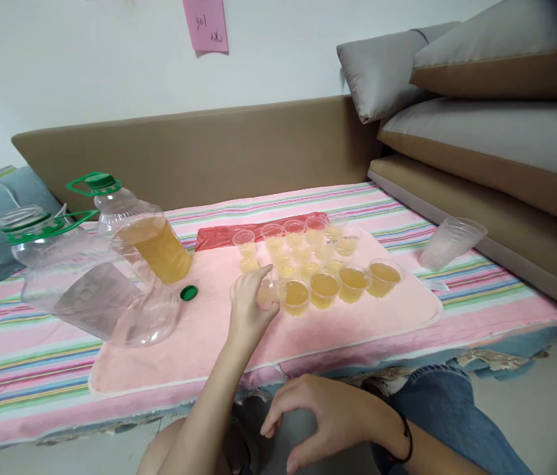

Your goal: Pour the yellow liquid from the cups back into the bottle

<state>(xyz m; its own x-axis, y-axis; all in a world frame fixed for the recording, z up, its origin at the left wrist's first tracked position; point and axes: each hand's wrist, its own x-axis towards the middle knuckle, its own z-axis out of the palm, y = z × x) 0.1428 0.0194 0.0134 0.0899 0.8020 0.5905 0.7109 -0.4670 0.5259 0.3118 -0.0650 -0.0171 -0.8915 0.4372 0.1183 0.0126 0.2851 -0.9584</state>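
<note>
My left hand (251, 303) is closed around a clear plastic cup (269, 292), thumb on the near side and fingers on the far side. This cup is at the left end of the front row, right beside a cup of yellow liquid (296, 298). I cannot tell how much liquid, if any, is in the held cup. Behind that row stand several more cups (274, 239) with yellow liquid, close together on a pink mat (199, 349). My right hand (320, 412) hovers in front of the bed edge, fingers curved and apart, holding nothing.
To the left stand a large clear jug (90, 290) and another jug partly filled with yellow liquid (154, 244). A green cap (189, 293) lies near them. Stacked clear cups (453, 243) lie tilted at right. A red plastic bag (219, 237) is behind the cups; cushions (496, 132) fill the right.
</note>
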